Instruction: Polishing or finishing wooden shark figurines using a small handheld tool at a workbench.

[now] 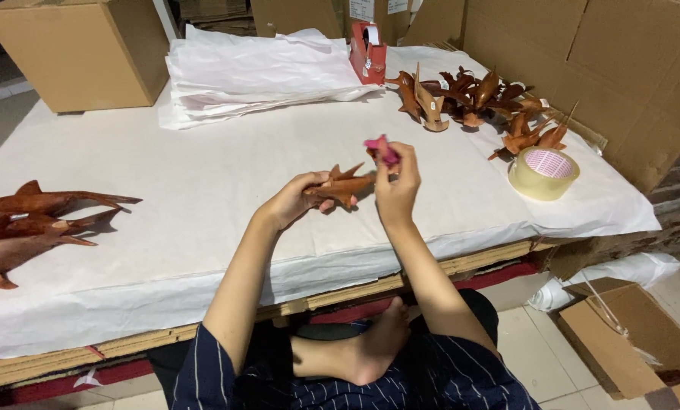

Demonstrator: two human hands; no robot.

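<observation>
My left hand (pixel 293 199) grips a small carved wooden fish figure (pixel 345 184), brown with pointed fins, held above the white paper-covered table (pixel 203 167). My right hand (pixel 398 182) is raised just right of it, fingers pinched on a small pink object (pixel 382 148) at the fish's upper end. Both hands are over the table's middle front part. The part of the figure inside my left palm is hidden.
Larger wooden fish carvings (pixel 29 224) lie at the left edge; a pile of small ones (pixel 484 102) at the back right. A roll of clear tape (pixel 544 173), a red tape dispenser (pixel 368 52), stacked white paper (pixel 256 68) and cardboard boxes (pixel 82 49) surround them.
</observation>
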